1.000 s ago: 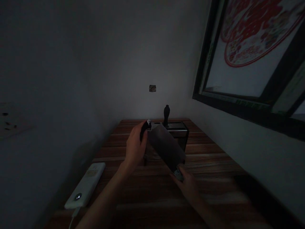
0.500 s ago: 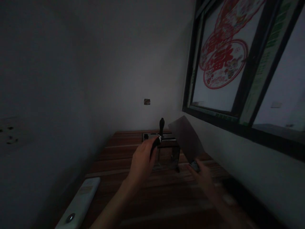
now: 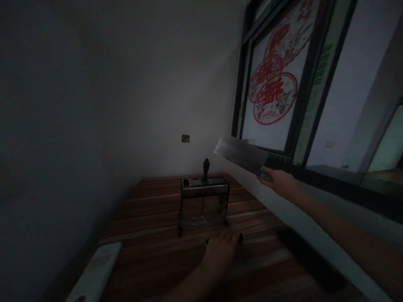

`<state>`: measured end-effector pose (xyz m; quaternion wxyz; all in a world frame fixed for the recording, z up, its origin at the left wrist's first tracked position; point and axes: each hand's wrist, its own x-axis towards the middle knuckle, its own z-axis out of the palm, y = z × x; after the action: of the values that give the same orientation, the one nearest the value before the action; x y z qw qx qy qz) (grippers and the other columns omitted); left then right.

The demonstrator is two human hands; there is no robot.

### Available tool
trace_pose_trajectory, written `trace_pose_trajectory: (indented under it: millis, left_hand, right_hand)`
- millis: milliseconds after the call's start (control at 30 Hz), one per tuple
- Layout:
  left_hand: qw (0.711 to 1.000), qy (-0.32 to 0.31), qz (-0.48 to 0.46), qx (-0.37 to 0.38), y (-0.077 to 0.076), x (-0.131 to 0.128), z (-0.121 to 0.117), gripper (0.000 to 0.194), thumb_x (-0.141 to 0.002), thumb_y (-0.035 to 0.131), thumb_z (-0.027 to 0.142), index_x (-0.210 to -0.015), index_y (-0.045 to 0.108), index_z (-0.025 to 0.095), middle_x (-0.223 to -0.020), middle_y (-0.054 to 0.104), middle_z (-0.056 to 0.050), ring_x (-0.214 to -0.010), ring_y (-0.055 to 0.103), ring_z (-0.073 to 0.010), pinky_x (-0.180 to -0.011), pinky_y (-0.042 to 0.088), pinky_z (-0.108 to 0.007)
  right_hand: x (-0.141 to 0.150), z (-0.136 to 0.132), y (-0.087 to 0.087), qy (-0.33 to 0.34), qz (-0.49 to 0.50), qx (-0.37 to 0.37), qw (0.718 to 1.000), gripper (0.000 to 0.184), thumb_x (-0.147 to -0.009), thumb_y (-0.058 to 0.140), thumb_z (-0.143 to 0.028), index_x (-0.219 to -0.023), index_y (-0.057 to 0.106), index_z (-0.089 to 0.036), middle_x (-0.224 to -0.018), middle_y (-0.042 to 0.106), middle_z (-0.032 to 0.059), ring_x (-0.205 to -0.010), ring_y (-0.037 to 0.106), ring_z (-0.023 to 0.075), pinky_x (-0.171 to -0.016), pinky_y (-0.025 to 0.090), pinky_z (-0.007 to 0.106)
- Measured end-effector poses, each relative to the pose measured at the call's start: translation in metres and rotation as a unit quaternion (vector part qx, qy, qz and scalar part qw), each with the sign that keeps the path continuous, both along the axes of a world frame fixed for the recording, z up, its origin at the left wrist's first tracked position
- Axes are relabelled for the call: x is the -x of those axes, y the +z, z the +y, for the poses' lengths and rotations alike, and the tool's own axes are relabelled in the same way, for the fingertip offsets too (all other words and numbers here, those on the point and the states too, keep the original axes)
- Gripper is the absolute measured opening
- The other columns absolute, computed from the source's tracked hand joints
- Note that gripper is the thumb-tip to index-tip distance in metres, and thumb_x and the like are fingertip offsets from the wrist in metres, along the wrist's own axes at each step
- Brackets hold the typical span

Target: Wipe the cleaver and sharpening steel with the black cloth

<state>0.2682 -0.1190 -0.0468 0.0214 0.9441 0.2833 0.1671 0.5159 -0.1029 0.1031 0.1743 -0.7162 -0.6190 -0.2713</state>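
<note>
In my right hand (image 3: 277, 182) is a cleaver (image 3: 241, 153), gripped by its handle. Its broad blade is raised and points left, in front of the window and wall. Low over the wooden tabletop, my left hand (image 3: 221, 247) is closed around a dark object (image 3: 241, 238); only its black ends show on either side of the fingers, and its kind is hidden. Just beyond that hand stands a knife rack (image 3: 204, 191) with a metal top and clear lower part. A black-handled tool (image 3: 205, 170) sticks up from its slots.
A long white object (image 3: 94, 270) lies at the table's left edge. On the right, a long dark object (image 3: 310, 260) lies along the edge near the wall. The window (image 3: 267, 92) with red round stickers rises at the right. The wooden tabletop (image 3: 151, 214) runs to the back wall.
My right hand has lifted the cleaver up and tilted its blade flatter to the left. My left hand has come down from the rack toward the tabletop, still closed. The view has shifted.
</note>
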Motion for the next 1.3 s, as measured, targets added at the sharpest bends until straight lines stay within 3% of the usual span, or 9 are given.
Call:
trace_pose_trajectory:
  millis: [200,400,500,633,833,933,1067,1300]
  left_hand:
    - [0.998,-0.008,0.027,0.054,-0.037,-0.010,-0.009,0.029,-0.085,0.042,0.016,-0.112,0.050,0.017,-0.111,0.060,-0.009,-0.098,0.056,-0.0233,-0.085,0.045,-0.039]
    - [0.997,-0.049,-0.008,0.063,-0.061,-0.017,-0.012,0.029,-0.087,0.042,0.023,-0.115,0.050,0.021,-0.118,0.057,-0.006,-0.108,0.052,-0.0214,-0.093,0.041,-0.038]
    - [0.995,-0.070,-0.032,0.063,-0.070,-0.016,-0.012,0.037,-0.084,0.047,0.033,-0.119,0.047,0.023,-0.127,0.051,-0.006,-0.117,0.045,-0.0217,-0.098,0.036,-0.039]
    - [0.993,-0.071,-0.064,0.074,-0.074,-0.011,-0.012,0.041,-0.084,0.044,0.041,-0.122,0.044,0.026,-0.132,0.046,-0.003,-0.122,0.040,-0.0189,-0.104,0.031,-0.038]
    - [0.993,-0.073,-0.056,0.079,-0.071,-0.009,-0.013,0.041,-0.085,0.041,0.040,-0.123,0.046,0.024,-0.133,0.045,-0.004,-0.122,0.039,-0.0200,-0.104,0.029,-0.039]
    - [0.993,-0.074,-0.048,0.075,-0.069,-0.009,-0.013,0.041,-0.085,0.043,0.039,-0.122,0.046,0.024,-0.132,0.046,-0.005,-0.122,0.040,-0.0203,-0.104,0.030,-0.039]
    - [0.994,-0.073,-0.047,0.072,-0.069,-0.009,-0.013,0.039,-0.086,0.041,0.038,-0.121,0.047,0.024,-0.132,0.046,-0.004,-0.123,0.039,-0.0201,-0.104,0.029,-0.039]
    - [0.994,-0.073,-0.039,0.070,-0.068,-0.009,-0.014,0.040,-0.086,0.039,0.039,-0.121,0.047,0.023,-0.132,0.046,-0.005,-0.124,0.037,-0.0198,-0.105,0.028,-0.039]
  right_hand:
    - [-0.003,0.004,0.057,-0.043,-0.217,0.072,0.972,0.031,-0.082,0.047,-0.043,-0.101,0.056,-0.020,-0.087,0.068,0.0110,-0.072,0.064,0.0283,-0.050,0.038,0.032]
    - [0.004,0.017,0.110,-0.028,-0.406,0.103,0.908,0.022,-0.081,0.052,-0.034,-0.093,0.056,-0.017,-0.078,0.067,0.0098,-0.067,0.063,0.0242,-0.056,0.039,0.032]
    - [0.011,0.027,0.136,-0.001,-0.485,0.077,0.871,0.017,-0.080,0.053,-0.029,-0.091,0.056,-0.016,-0.078,0.066,0.0085,-0.073,0.061,0.0224,-0.064,0.038,0.033]
    - [0.025,0.044,0.161,0.046,-0.519,0.068,0.851,0.018,-0.084,0.044,-0.022,-0.092,0.057,-0.012,-0.083,0.066,0.0097,-0.083,0.057,0.0197,-0.075,0.034,0.035]
    - [0.053,0.069,0.177,0.068,-0.541,0.032,0.838,0.028,-0.087,0.034,-0.016,-0.088,0.061,-0.009,-0.083,0.065,0.0088,-0.086,0.055,0.0200,-0.079,0.032,0.038]
    - [0.065,0.081,0.178,0.087,-0.557,0.015,0.826,0.032,-0.087,0.029,-0.012,-0.083,0.061,-0.008,-0.083,0.064,0.0080,-0.090,0.053,0.0191,-0.081,0.031,0.038]
    - [0.078,0.095,0.174,0.114,-0.587,0.001,0.801,0.024,-0.083,0.037,-0.009,-0.081,0.061,-0.010,-0.081,0.063,0.0068,-0.088,0.053,0.0192,-0.082,0.031,0.039]
    - [0.083,0.109,0.162,0.150,-0.532,0.039,0.833,0.029,-0.085,0.033,-0.010,-0.079,0.061,-0.010,-0.086,0.062,0.0024,-0.099,0.049,0.0196,-0.087,0.027,0.045]
